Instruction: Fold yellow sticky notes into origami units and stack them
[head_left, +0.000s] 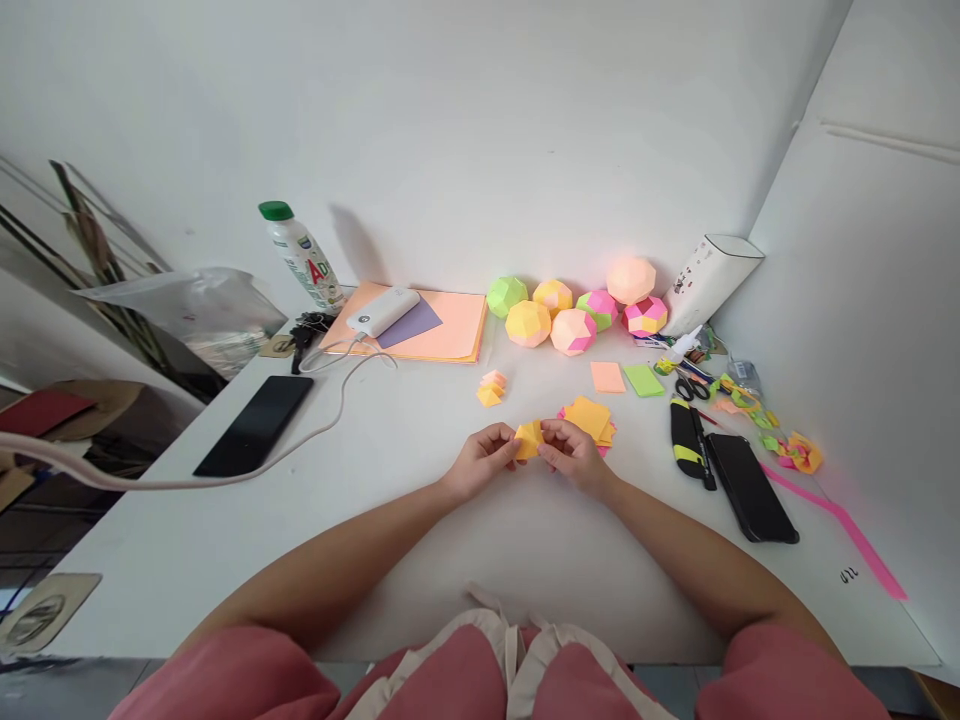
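The person's left hand (480, 462) and right hand (576, 458) meet over the middle of the white table (405, 440), fingers pinched on opposite sides of a folded yellow paper piece (529, 442). Right behind the right hand lies a pile of orange paper squares (589, 414), pink edges peeking out below. Farther back I see a small row of folded paper units (492, 388) and, by the wall (465, 150), a cluster of faceted paper balls (528, 324).

the single head view looks forward and down across the hands (481, 462), table (409, 415) and wall (450, 130).
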